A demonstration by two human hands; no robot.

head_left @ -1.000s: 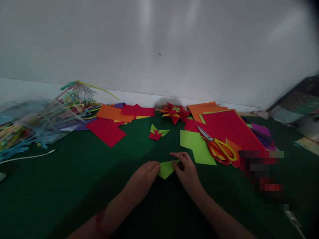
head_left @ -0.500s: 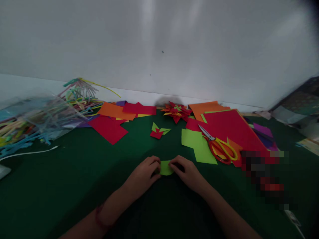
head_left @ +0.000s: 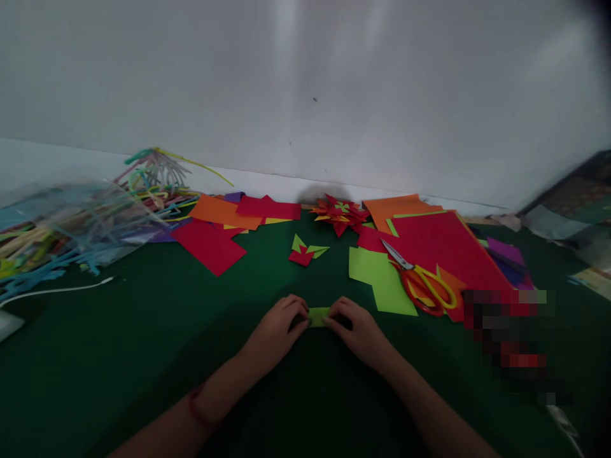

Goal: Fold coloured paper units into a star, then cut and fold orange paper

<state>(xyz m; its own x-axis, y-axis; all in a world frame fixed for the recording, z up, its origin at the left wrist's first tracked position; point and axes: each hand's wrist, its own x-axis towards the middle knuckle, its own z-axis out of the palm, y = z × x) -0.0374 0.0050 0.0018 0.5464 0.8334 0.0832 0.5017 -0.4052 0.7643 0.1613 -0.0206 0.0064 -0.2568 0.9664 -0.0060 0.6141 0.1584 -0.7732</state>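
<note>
A small strip of light green paper (head_left: 318, 317) lies between my hands, folded into a narrow rectangle. My left hand (head_left: 282, 324) pinches its left end between thumb and fingers. At the right end, my right hand (head_left: 352, 324) grips it the same way. Just beyond sits a small folded piece in red and green paper (head_left: 302, 256). Farther back stands a layered red and orange paper flower (head_left: 340, 213) with a green centre.
Scissors (head_left: 420, 275) with red and yellow handles lie on green (head_left: 389, 283) and red paper sheets (head_left: 429, 245) to the right. Red and orange squares (head_left: 210, 245) lie back left, beside a clear bag of pipe cleaners (head_left: 95, 216). A white cable (head_left: 62, 290) crosses the left side.
The green paper has gone from a taller piece with a rounded lower edge to a flat, narrower strip. My fingers have drawn in slightly along it.
</note>
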